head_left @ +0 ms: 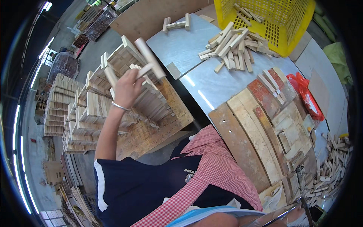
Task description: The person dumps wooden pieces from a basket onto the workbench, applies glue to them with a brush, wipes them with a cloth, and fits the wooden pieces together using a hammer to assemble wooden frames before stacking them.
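Observation:
My left hand (127, 87), wearing a bracelet, is closed around the short crossbar of an H-shaped wooden frame (150, 59). The frame is slightly blurred and is held just above stacked pale wooden frames (99, 105) on a wooden board (176, 104). Part of the frame's near side is hidden behind my fingers. A similar wooden frame (176, 25) stands by itself on the grey metal tabletop (168, 43). My right hand is out of view.
A heap of wooden sticks (236, 45) lies before a yellow plastic crate (298, 28). Right of me are a wooden jig (261, 125), a red plastic bag (306, 94) and a pile of small wood pieces (332, 170). A dark gap separates the board from the metal table.

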A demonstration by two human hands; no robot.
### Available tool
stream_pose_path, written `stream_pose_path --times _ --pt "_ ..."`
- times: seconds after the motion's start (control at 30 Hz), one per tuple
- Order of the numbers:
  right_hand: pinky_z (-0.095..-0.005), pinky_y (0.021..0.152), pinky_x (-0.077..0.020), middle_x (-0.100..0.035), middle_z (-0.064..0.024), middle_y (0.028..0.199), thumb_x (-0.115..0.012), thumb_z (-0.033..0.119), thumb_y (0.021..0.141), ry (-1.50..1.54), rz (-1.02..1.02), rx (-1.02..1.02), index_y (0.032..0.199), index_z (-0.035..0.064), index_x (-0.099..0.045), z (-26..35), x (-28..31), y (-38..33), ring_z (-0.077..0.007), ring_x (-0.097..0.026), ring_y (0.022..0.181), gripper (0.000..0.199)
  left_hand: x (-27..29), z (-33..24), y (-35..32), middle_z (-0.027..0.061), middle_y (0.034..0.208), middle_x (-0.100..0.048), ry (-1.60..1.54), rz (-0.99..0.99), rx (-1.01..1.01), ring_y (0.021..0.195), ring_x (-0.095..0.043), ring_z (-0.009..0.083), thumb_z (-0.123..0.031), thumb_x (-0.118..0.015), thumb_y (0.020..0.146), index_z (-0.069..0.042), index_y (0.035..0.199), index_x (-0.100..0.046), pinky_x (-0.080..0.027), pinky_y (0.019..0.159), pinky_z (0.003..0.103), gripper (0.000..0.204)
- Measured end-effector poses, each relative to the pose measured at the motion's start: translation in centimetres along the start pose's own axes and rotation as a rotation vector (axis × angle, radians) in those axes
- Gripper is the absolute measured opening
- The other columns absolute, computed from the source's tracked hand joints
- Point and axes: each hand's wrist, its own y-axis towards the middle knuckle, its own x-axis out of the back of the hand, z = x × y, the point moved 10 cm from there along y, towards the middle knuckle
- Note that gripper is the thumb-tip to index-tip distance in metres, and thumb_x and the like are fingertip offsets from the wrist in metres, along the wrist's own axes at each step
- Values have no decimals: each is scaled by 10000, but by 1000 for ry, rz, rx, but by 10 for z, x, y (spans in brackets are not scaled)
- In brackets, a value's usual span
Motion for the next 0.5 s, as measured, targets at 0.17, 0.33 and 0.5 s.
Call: stream_pose_path --times 0.17,0.33,0.5 --pt "-348 855 -469 -622 -167 1117 -502 100 952 138 -16 508 1168 -12 -600 284 28 39 -297 -592 1001 262 -33 92 -44 171 776 -598 4 136 193 739 -584 376 -226 -680 799 -19 935 -559 -454 672 437 276" --pt "-334 871 -478 -639 -138 1051 -600 29 838 504 185 595 1108 23 -621 431 -17 20 -275 -599 1017 271 -63 110 -37 152 811 -615 -145 242 255 711 -566 244 -210 -661 821 -18 1009 -591 -451 688 336 278" --pt "-348 687 -499 -631 -98 906 -604 98 822 508 134 989 1022 80 -652 613 -51 -22 -279 -622 798 206 -54 140 -58 170 667 -488 -119 316 304 584 -457 269 -177 -637 810 -2 967 -576 -392 576 371 243"
